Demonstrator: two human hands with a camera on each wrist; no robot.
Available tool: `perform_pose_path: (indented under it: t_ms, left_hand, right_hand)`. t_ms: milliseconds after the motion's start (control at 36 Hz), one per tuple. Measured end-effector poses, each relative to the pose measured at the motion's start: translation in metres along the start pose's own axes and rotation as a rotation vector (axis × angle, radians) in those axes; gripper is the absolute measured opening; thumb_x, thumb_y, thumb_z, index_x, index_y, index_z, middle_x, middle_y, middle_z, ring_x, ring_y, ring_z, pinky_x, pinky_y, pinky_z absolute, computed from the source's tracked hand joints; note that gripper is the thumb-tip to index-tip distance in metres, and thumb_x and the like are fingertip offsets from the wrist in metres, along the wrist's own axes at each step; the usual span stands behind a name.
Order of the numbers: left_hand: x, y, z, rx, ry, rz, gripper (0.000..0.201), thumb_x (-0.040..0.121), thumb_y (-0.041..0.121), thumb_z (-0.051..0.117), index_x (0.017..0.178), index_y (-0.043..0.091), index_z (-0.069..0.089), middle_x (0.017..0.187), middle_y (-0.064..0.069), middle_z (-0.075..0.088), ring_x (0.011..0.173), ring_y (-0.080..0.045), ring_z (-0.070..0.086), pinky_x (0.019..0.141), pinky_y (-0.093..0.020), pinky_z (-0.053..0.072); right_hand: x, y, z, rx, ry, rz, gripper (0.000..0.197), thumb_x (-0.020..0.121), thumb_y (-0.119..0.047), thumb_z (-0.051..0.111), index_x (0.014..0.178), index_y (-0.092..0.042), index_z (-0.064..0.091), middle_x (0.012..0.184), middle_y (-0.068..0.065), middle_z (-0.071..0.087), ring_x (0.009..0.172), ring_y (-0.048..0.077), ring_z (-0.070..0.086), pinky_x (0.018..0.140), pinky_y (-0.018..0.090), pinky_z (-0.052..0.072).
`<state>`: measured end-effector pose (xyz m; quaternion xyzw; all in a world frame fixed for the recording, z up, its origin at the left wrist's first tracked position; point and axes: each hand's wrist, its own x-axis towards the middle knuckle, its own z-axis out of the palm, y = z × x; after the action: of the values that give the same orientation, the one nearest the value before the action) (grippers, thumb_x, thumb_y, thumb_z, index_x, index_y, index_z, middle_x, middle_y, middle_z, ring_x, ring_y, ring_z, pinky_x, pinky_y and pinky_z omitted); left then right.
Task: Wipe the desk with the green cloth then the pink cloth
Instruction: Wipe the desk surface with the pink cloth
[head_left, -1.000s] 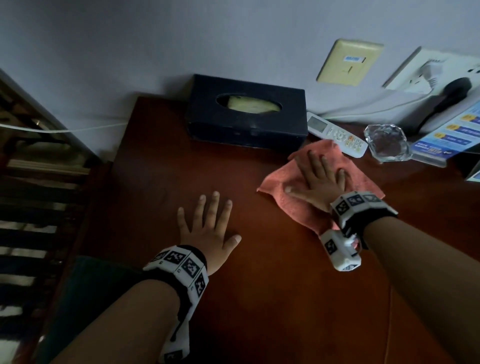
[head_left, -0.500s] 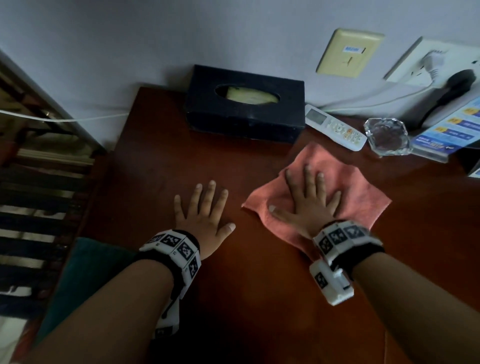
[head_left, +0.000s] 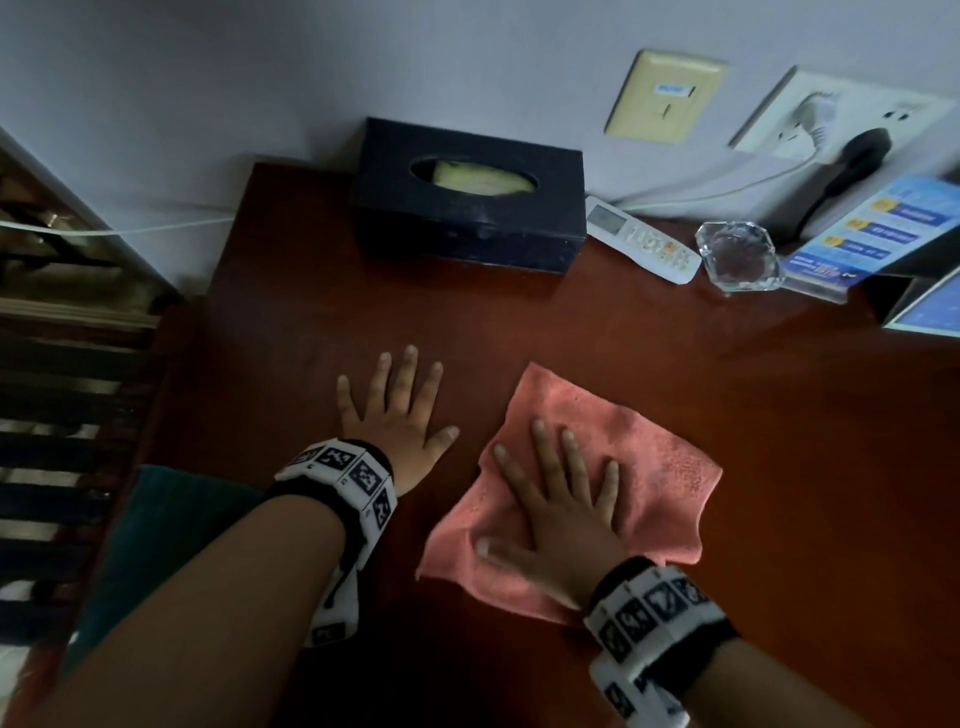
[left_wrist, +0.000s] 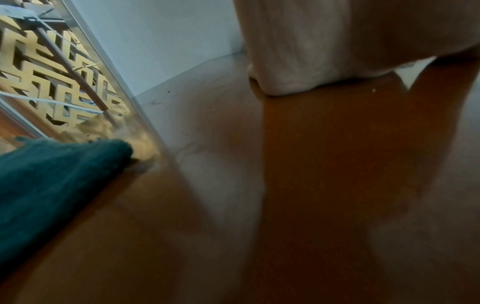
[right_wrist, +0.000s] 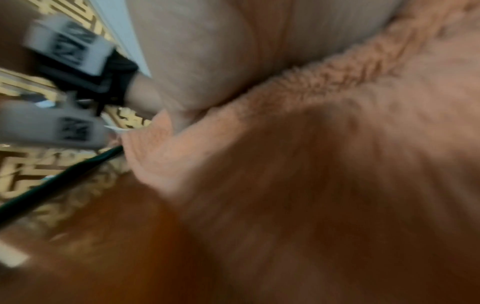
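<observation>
The pink cloth (head_left: 654, 467) lies spread on the dark red-brown desk (head_left: 779, 441), near its front. My right hand (head_left: 558, 504) presses flat on the cloth with straight, spread fingers; the right wrist view shows the cloth (right_wrist: 311, 144) blurred under the palm. My left hand (head_left: 395, 410) rests flat on the bare desk just left of the cloth, fingers spread, holding nothing. The green cloth (head_left: 171, 514) lies at the desk's front left corner, partly under my left forearm, and appears in the left wrist view (left_wrist: 46, 185).
Against the wall stand a dark tissue box (head_left: 467, 195), a white remote (head_left: 641, 239), a glass ashtray (head_left: 737, 257) and blue leaflets (head_left: 872, 228). Wall sockets with a plugged cable (head_left: 852, 156) are behind. The desk's left edge (head_left: 208, 312) drops off beside a patterned screen.
My right hand has dragged the pink cloth from the back by the remote toward me and slightly left. The left hand stays flat in place.
</observation>
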<state>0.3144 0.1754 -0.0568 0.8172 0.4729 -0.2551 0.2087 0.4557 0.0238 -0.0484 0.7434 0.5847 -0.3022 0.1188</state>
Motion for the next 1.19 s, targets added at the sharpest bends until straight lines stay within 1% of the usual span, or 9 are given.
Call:
perform_pose_path:
  t_ms: [278,444,694,778,889,944,972,1083,1194]
  left_hand:
    - [0.001,-0.002,0.001,0.028,0.006,0.010,0.071,0.093,0.063,0.012,0.143,0.031,-0.028,0.147,0.002,-0.042,0.138,-0.024,-0.033,0.107,-0.062,-0.012]
    - [-0.001,-0.001,-0.001,0.019,0.000,0.024,0.070,0.094,0.061,0.012,0.141,0.031,-0.031,0.146,0.002,-0.043,0.137,-0.023,-0.035,0.108,-0.061,-0.014]
    - [0.001,0.004,0.001,0.012,0.026,0.001,0.067,0.097,0.054,0.017,0.143,0.033,-0.027,0.147,0.004,-0.041,0.138,-0.023,-0.032,0.109,-0.061,-0.012]
    - [0.000,0.004,0.000,0.001,0.044,-0.001,0.068,0.096,0.057,0.017,0.145,0.033,-0.024,0.149,0.005,-0.038,0.139,-0.022,-0.030,0.109,-0.060,-0.011]
    - [-0.005,0.005,0.000,0.007,0.069,-0.016,0.070,0.095,0.060,0.017,0.146,0.032,-0.021,0.152,0.004,-0.033,0.141,-0.022,-0.026,0.111,-0.059,-0.009]
    - [-0.008,0.007,-0.003,0.018,0.076,-0.024,0.070,0.095,0.060,0.018,0.147,0.032,-0.019,0.153,0.003,-0.030,0.142,-0.022,-0.024,0.111,-0.060,-0.007]
    - [-0.010,0.009,-0.005,0.024,0.080,-0.029,0.069,0.096,0.059,0.019,0.147,0.031,-0.018,0.154,0.002,-0.028,0.143,-0.022,-0.023,0.111,-0.060,-0.007]
    - [-0.024,0.020,-0.002,0.075,0.135,-0.010,0.065,0.099,0.050,0.021,0.149,0.027,-0.014,0.156,-0.003,-0.022,0.144,-0.025,-0.019,0.112,-0.061,-0.006]
    - [-0.041,0.024,0.017,0.090,0.160,0.069,0.065,0.099,0.046,0.022,0.149,0.026,-0.014,0.157,-0.001,-0.020,0.144,-0.024,-0.017,0.113,-0.059,-0.005]
  right_hand:
    - [0.104,0.004,-0.065,0.071,0.073,0.122,0.066,0.090,-0.069,0.017,0.141,-0.052,-0.019,0.149,-0.009,-0.040,0.139,0.022,-0.033,0.105,0.066,-0.016]
    - [0.124,-0.002,-0.082,0.067,0.120,0.172,0.062,0.095,-0.060,0.017,0.145,-0.045,-0.016,0.154,-0.008,-0.031,0.142,0.022,-0.027,0.107,0.067,-0.013]
    - [0.041,-0.008,-0.028,0.022,0.139,0.041,0.062,0.099,-0.048,0.019,0.148,-0.034,-0.016,0.150,-0.007,-0.038,0.139,0.020,-0.033,0.108,0.066,-0.012]
    - [0.009,-0.013,-0.004,0.012,0.131,0.009,0.063,0.099,-0.047,0.017,0.146,-0.031,-0.022,0.149,-0.006,-0.040,0.139,0.021,-0.034,0.108,0.067,-0.010]
    - [-0.031,-0.020,0.028,0.006,0.140,-0.021,0.062,0.094,-0.049,0.010,0.135,-0.034,-0.034,0.147,-0.008,-0.044,0.136,0.020,-0.039,0.107,0.064,-0.015]
    - [-0.052,-0.024,0.047,0.036,0.153,-0.051,0.063,0.095,-0.049,0.014,0.140,-0.038,-0.028,0.147,-0.009,-0.043,0.136,0.018,-0.039,0.107,0.062,-0.017]
    - [-0.063,-0.026,0.057,0.033,0.175,-0.067,0.062,0.096,-0.048,0.018,0.144,-0.039,-0.021,0.151,-0.008,-0.038,0.139,0.020,-0.034,0.108,0.062,-0.015]
    - [-0.102,-0.034,0.091,-0.011,0.167,-0.058,0.068,0.090,-0.049,0.038,0.151,-0.032,0.013,0.161,0.004,0.007,0.146,0.031,0.013,0.102,0.063,0.011]
    - [-0.117,-0.034,0.100,-0.034,0.191,-0.071,0.064,0.088,-0.051,0.041,0.148,-0.035,0.024,0.160,0.003,0.014,0.143,0.031,0.022,0.102,0.060,0.014]
